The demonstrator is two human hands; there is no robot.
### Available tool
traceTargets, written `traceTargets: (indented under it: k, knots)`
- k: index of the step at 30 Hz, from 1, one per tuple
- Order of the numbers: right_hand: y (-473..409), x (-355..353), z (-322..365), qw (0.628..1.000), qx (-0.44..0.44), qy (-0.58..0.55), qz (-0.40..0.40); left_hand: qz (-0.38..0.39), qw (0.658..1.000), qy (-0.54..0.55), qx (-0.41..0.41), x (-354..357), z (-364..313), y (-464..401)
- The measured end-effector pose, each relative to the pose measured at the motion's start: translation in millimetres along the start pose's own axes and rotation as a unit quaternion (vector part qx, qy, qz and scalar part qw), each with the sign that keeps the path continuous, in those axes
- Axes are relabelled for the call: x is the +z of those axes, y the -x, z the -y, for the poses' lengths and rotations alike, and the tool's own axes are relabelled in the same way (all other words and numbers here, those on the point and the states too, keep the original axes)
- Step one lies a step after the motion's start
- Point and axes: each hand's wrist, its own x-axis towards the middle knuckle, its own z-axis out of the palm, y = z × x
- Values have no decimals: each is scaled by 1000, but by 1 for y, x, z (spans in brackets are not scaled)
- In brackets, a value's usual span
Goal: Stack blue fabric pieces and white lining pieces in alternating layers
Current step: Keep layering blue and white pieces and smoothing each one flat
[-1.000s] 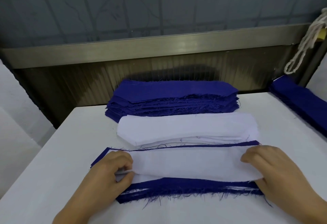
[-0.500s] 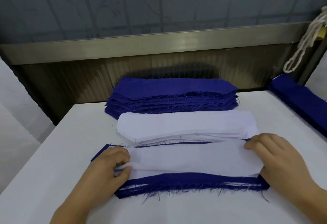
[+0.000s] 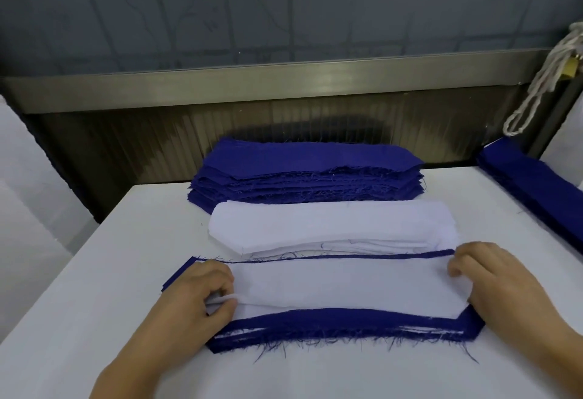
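While the left hand [image 3: 195, 297] pinched the left end of the top white lining piece [image 3: 347, 285], the right hand [image 3: 501, 282] gripped its right end; the piece stretched between both hands, over the layered stack [image 3: 347, 326] with blue edges.

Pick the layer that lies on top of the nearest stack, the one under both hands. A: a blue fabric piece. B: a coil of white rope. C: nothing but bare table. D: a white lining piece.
D: a white lining piece lies on top of the blue fabric, whose frayed edge shows along the near side, with the left hand and right hand at its ends.
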Motion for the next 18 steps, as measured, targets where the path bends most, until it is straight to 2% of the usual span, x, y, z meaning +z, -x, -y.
traceTargets:
  k: [3, 7, 9, 11, 15, 18]
  knots:
    - [6, 4, -4, 999, 34, -31, 4, 7, 1000, 12, 0, 0, -1, 0]
    - [0, -4, -3, 998, 58, -16, 1, 24, 999, 27, -12, -3, -3, 1]
    - [-3, -9, 1, 993, 109, -33, -20, 14, 999, 36, -22, -3, -5, 0]
    - [-6, -16, 17, 990, 106, -76, -49, 0, 999, 35, -16, -1, -8, -1]
    - [-10, -17, 54, 990, 33, -135, 38, 4, 1000, 23, -10, 4, -7, 1]
    - [-9, -14, 59, 981, 61, -148, 112, 19, 999, 21, -24, 7, -3, 3]
